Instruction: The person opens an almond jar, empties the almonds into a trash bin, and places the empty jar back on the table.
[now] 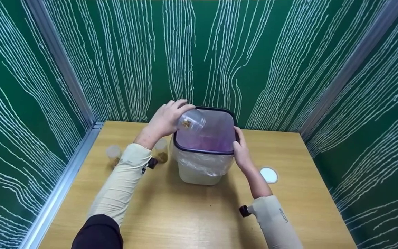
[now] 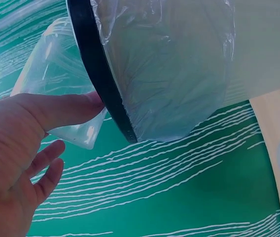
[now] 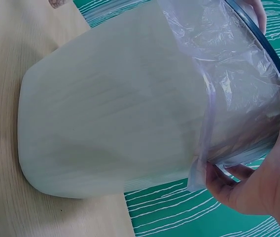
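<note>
My left hand (image 1: 164,119) grips a clear plastic jar (image 1: 196,119), tilted on its side over the mouth of a trash bin. Some brown bits (image 1: 186,123) lie inside the jar near its base. The whitish trash bin (image 1: 199,177) has a dark rim (image 1: 204,151) and a clear plastic liner (image 1: 207,164) folded over the outside. In the left wrist view the thumb lies by the rim, with the jar (image 2: 56,59) behind it. My right hand (image 1: 242,152) holds the bin's right side at the rim, fingers against the liner in the right wrist view.
Two clear jars, one at the far left (image 1: 113,152) and one beside the bin (image 1: 161,152), stand with brown contents, partly behind my left arm. A round white lid (image 1: 269,175) lies right of the bin. Green walls enclose the wooden table (image 1: 199,221).
</note>
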